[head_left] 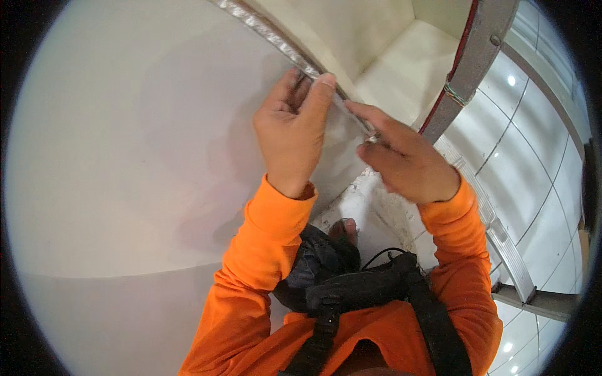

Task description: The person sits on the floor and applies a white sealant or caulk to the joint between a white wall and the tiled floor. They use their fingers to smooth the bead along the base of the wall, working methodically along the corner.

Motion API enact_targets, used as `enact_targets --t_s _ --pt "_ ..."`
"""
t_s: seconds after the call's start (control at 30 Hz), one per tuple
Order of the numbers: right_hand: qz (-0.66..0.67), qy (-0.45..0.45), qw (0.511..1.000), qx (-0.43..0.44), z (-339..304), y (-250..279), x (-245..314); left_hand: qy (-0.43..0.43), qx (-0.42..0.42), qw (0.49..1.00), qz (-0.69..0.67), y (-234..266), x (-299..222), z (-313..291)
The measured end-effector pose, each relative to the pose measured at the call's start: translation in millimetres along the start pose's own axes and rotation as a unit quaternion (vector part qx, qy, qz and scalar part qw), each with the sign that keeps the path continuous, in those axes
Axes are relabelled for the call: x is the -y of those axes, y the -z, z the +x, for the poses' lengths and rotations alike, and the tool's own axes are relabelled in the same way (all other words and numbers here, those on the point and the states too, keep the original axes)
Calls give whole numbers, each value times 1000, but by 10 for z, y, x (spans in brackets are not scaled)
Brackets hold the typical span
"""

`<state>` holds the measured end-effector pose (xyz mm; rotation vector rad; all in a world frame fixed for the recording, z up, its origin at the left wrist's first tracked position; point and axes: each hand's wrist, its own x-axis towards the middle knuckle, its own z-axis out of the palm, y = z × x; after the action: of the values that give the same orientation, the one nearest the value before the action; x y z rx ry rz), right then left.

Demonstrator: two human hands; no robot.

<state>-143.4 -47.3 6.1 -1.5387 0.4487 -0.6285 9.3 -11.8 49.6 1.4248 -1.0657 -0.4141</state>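
A long, narrow strip (269, 31) with a shiny, crinkled silver face runs diagonally along the edge of the pale wall panel (144, 125). My left hand (288, 141) is closed on it, thumb on top and fingers curled behind the edge. Lower down, at the strip's near end, my right hand (417, 163) is closed too. Its index finger lies along the strip, and the thumb is bent beneath a small silvery bit between them. Whether that bit is the strip's own end or a separate piece, I cannot tell.
A ladder rail (461, 81) with a red edge and wire tied round it stands close to my right hand. Lower right is a ridged metal ladder step (505, 244) above white floor tiles (520, 163). Behind the strip opens a cream-coloured recess (401, 62). My foot (350, 230) shows below.
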Motion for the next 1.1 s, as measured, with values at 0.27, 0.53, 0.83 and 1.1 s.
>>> enact_targets --t_s 0.27,0.53,0.83,1.1 --pt "-59 146 987 -43 288 -62 -925 -97 82 989 80 7 294 -194" --pt "-122 214 938 -244 422 -679 -1216 -96 7 987 130 75 370 -115" --pt "-100 130 958 -237 488 -877 -1273 -67 23 993 91 100 497 -41" --pt "-70 164 933 -312 673 -1356 -1250 -9 68 992 103 292 301 -15"
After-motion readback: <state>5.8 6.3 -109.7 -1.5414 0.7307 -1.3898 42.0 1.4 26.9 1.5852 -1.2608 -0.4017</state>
